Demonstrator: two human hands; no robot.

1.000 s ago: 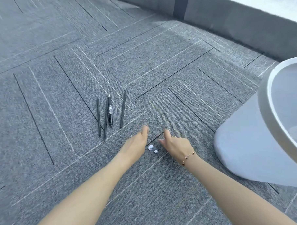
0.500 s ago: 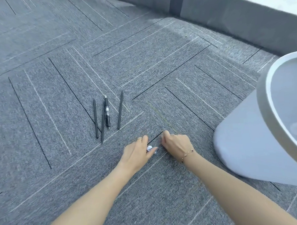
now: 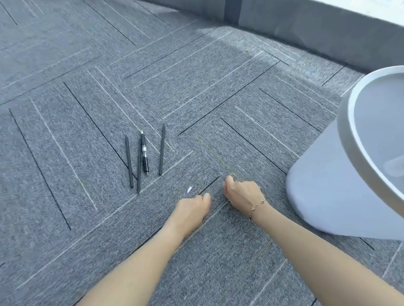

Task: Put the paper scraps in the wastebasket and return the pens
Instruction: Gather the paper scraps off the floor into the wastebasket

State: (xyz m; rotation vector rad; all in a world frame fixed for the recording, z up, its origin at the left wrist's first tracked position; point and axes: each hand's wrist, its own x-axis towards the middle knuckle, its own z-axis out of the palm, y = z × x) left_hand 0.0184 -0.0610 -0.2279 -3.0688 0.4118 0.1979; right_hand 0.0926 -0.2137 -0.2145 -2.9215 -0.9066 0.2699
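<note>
Several black pens lie side by side on the grey carpet, left of centre. One small white paper scrap rests on the carpet just beyond my left hand, whose fingers are curled in and blurred. My right hand, wearing a thin bracelet, is a closed fist on the carpet about a hand's width to the right. No paper shows in either fist. The white wastebasket stands at the right, close to my right hand, its opening facing me.
A low grey wall base runs along the far side below a bright window. Grey carpet tiles with dark and light stripes stretch to the left and front.
Both hands have closed into fists and drawn slightly apart. Two scraps lay between them before; now one shows, farther left toward the pens. The view shifted a little.
</note>
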